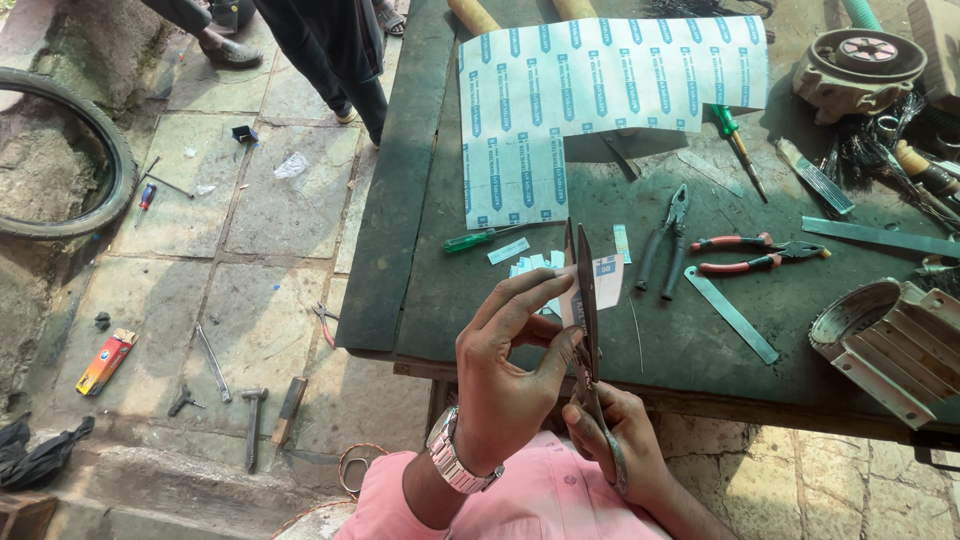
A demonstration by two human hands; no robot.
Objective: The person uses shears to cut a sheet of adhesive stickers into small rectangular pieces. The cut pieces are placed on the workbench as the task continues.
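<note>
Pinching paper strip w/ left hand over worktop near edge; right hand grips scissors, blades open. I'd keep strip taut, cut square.

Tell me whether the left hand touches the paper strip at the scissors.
Touching: the head view shows the left hand pinching the paper strip against the scissors.
</note>
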